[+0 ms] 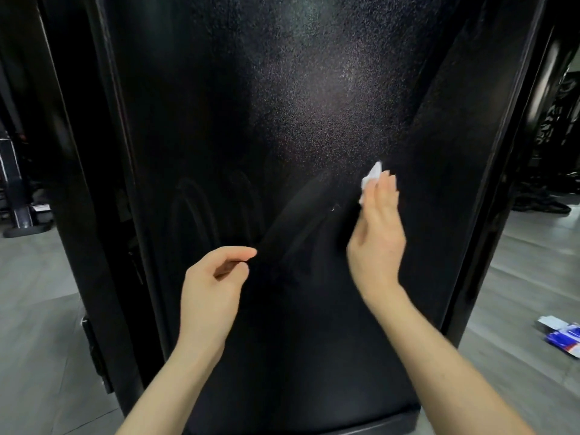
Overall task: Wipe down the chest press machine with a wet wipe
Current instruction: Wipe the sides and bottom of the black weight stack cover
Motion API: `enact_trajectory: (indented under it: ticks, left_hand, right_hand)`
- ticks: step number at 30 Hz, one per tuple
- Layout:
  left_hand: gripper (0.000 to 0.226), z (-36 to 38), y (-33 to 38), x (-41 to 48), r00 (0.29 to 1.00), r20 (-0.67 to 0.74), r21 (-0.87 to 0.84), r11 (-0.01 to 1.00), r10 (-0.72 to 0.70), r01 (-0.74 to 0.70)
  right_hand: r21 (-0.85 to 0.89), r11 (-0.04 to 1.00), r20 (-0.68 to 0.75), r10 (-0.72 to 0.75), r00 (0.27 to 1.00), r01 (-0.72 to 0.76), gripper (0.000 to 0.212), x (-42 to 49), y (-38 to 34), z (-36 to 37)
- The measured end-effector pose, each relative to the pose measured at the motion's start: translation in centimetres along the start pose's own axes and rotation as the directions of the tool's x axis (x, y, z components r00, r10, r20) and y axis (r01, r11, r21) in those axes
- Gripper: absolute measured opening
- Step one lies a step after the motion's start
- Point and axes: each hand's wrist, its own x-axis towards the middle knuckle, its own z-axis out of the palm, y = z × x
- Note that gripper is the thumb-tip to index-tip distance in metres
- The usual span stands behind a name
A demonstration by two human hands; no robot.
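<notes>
A tall black textured panel of the chest press machine [298,105] fills the middle of the view, with faint damp streaks across its lower half. My right hand [376,233] presses a crumpled white wet wipe [370,177] flat against the panel, right of centre; most of the wipe is hidden under my fingers. My left hand [213,277] hovers lower left, close to the panel, thumb and fingers loosely curled and holding nothing.
Grey plank floor [37,324] lies on both sides of the machine. A blue, red and white wipe packet [563,335] sits on the floor at the right. Dark gym equipment [18,189] stands at the far left and far right.
</notes>
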Motion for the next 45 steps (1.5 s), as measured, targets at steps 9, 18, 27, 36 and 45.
enact_trajectory:
  ticks: [9, 18, 27, 36, 45]
  left_hand:
    - [0.036, -3.9, -2.6, 1.0, 0.917, -0.257, 0.405, 0.896, 0.305, -0.184]
    - [0.07, -6.0, -6.1, 1.2, 0.915, -0.299, 0.58, 0.813, 0.271, -0.051]
    - [0.08, -7.0, -7.3, 1.0, 0.973, -0.172, 0.363, 0.928, 0.152, -0.081]
    - [0.095, -7.4, -8.4, 0.5, 0.987, -0.117, 0.234, 0.969, 0.108, -0.078]
    - [0.09, -8.5, -7.7, 0.5, 0.984, -0.137, 0.277, 0.958, 0.11, -0.069]
  right_hand:
    - [-0.085, 0.747, 0.594, -0.493, 0.636, 0.659, 0.061, -5.1, -1.7, 1.0]
    - [0.024, 0.693, 0.551, -0.61, 0.569, 0.721, 0.067, -6.7, -6.8, 3.7]
    - [-0.192, 0.893, 0.248, -0.357, 0.901, 0.407, 0.058, 3.9, -9.0, 4.1]
    - [0.074, 0.487, 0.601, -0.718, 0.351, 0.87, 0.059, -7.4, -9.0, 5.1]
    - [-0.018, 0.697, 0.509, -0.61, 0.607, 0.717, 0.064, -5.9, -14.0, 7.7]
